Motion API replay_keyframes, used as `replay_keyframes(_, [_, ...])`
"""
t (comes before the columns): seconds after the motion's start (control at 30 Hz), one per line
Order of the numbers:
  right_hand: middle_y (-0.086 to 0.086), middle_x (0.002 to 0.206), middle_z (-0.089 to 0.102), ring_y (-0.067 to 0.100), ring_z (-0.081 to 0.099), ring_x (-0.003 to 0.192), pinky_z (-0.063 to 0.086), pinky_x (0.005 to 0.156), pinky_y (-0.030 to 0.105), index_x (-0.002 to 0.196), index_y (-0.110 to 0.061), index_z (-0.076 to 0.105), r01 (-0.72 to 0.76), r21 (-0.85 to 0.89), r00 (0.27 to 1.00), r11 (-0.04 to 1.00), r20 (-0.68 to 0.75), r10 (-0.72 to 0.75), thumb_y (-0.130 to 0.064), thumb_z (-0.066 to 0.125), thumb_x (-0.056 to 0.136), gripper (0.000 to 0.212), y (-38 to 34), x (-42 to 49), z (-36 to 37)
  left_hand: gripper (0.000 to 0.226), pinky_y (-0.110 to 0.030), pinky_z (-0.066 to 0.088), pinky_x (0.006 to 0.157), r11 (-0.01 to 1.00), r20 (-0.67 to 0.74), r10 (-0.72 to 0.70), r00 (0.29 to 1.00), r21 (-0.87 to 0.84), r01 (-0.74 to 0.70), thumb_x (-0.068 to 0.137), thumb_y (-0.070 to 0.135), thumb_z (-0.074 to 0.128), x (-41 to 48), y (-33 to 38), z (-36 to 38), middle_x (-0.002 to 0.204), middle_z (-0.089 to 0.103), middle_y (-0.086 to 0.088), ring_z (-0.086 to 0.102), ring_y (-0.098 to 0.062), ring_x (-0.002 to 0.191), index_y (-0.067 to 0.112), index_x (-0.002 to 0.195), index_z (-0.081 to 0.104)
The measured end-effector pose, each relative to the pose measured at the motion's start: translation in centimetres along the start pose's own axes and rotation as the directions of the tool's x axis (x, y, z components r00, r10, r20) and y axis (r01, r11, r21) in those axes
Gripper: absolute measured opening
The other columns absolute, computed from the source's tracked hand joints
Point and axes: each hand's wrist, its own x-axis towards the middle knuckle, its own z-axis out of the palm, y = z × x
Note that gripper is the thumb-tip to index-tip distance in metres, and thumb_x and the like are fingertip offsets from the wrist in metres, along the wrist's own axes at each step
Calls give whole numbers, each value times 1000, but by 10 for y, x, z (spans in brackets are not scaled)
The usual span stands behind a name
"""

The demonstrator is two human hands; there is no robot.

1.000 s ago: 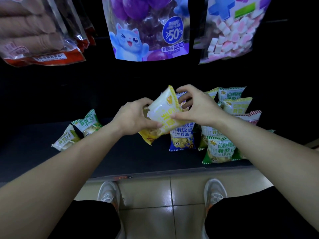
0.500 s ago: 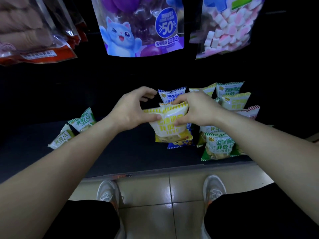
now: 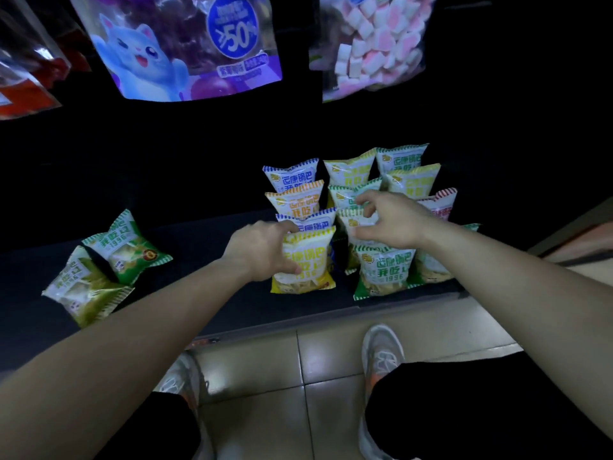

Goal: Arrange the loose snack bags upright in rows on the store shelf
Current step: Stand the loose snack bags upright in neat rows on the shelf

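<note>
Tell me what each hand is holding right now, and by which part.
The left hand grips the yellow snack bag by its upper left edge. The right hand has its fingers spread over the rows of bags, with no clear hold on any.

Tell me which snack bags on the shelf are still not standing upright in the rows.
The two green bags at the left of the shelf. They lie tilted, apart from the rows; every other bag stands upright at the right, by the hands.
</note>
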Motion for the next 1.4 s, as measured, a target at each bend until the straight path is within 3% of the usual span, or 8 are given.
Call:
replay_keyframes(0.17, [5,147,43,24,47,127,47,96,44,146,-26,39,-41,-74,988,996,145,52,-58,66,85,74,33,-10,5,83,-34,48,74,999,75,-32,997,1,32,66,65,75,13,21,46,127,62,3,60,-24,109,38,138,43])
replay_keyframes(0.33, [1,146,42,21,49,125,47,96,43,144,-29,40,-36,-104,986,994,159,52,-61,65,84,72,47,-17,10,83,-35,51,76,990,134,-103,986,-80,114,67,60,78,25,29,76,130,59,2,59,-24,110,38,139,44])
replay_keyframes(0.47, [1,145,43,21,48,126,46,97,43,143,-30,42,-52,-91,987,995,145,65,-60,65,83,70,50,-16,7,84,-40,51,89,981,164,-117,980,-132,139,70,57,78,33,30,83,139,52,1,50,-23,123,38,143,41])
replay_keyframes(0.73, [2,150,40,22,44,133,44,101,45,144,-26,41,-24,-101,987,995,157,40,-55,65,85,70,33,-11,4,87,-42,38,101,997,114,-71,991,50,66,73,63,73,37,38,77,140,47,-2,43,-25,128,30,145,36])
replay_keyframes(0.87, [3,150,38,25,44,131,44,97,40,145,-26,41,17,-145,988,989,152,6,-55,64,87,69,8,-7,3,93,-44,36,106,994,110,-91,990,-56,97,73,66,71,32,31,52,151,38,-3,35,-26,137,29,149,32])
replay_keyframes(1.0, [2,147,40,25,49,124,43,84,35,146,-26,41,69,-169,993,983,105,-52,-55,63,88,68,-32,-1,1,86,-43,43,102,987,94,-105,990,-111,115,75,64,69,7,2,7,145,45,-3,42,-24,131,27,146,37])
replay_keyframes(1.23, [2,145,40,26,51,123,47,92,42,142,-27,45,201,-178,978,963,100,-185,-52,62,89,61,-128,8,19,78,-35,42,101,981,107,-169,980,-74,177,82,64,62,-85,-86,-70,143,45,-2,47,-21,126,25,145,39])
replay_keyframes(1.4, [-3,137,44,23,52,119,44,83,35,140,-28,47,339,-149,937,929,136,-320,-52,63,87,60,-208,13,51,74,-35,41,100,948,63,-314,947,-33,316,81,65,62,-167,-167,-73,141,48,-1,46,-22,127,27,142,44])
